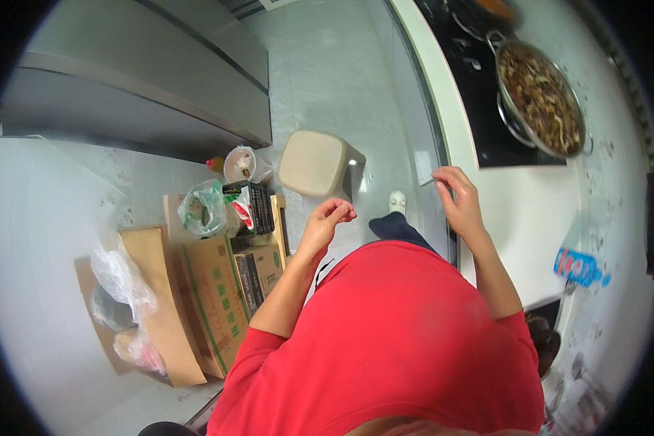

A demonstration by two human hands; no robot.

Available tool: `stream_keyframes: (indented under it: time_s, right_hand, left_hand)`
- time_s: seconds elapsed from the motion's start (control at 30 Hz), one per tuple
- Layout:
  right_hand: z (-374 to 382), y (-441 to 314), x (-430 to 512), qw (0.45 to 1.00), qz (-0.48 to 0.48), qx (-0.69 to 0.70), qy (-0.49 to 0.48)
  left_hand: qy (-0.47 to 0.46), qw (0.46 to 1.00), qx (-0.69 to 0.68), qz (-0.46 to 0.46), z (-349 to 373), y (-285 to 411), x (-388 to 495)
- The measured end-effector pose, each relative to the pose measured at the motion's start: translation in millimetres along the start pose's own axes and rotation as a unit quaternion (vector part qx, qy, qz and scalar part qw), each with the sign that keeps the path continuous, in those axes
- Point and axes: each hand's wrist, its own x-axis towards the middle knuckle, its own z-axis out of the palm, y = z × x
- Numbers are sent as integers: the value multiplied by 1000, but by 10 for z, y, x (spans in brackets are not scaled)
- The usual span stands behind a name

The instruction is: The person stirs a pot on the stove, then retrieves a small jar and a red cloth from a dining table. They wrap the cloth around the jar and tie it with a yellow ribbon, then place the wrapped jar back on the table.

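Observation:
My left hand (329, 218) is raised before my red shirt, fingertips pinched together; whether something small is between them I cannot tell. My right hand (458, 199) is beside the counter's edge, thumb and forefinger close together around a small thin object (428, 182), too small to name. Between and beyond my hands, a beige plastic stool (312, 163) stands on the tiled floor. At the upper right, a two-handled metal pan (542, 101) filled with cooked, chopped food is over a black cooktop (482, 109).
A white counter (518, 218) runs along the right, with a blue bottle (575, 267) near the wall. Cardboard boxes (212, 300), a black plastic crate (262, 207), a bin (240, 164) and plastic bags (203, 207) stand at the left, below a grey refrigerator (141, 98).

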Motion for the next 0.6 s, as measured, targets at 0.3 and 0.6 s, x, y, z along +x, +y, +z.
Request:
stream_keyframes:
  time_s: [0.3,0.6]
  right_hand:
    - [268,91,1971,991,-58,56,-106]
    - [978,326,3593,987,-82,22,-134]
  left_hand:
    - [49,997,-39,46,20,909,989]
    - [87,987,-121,68,-799,1527,2579]
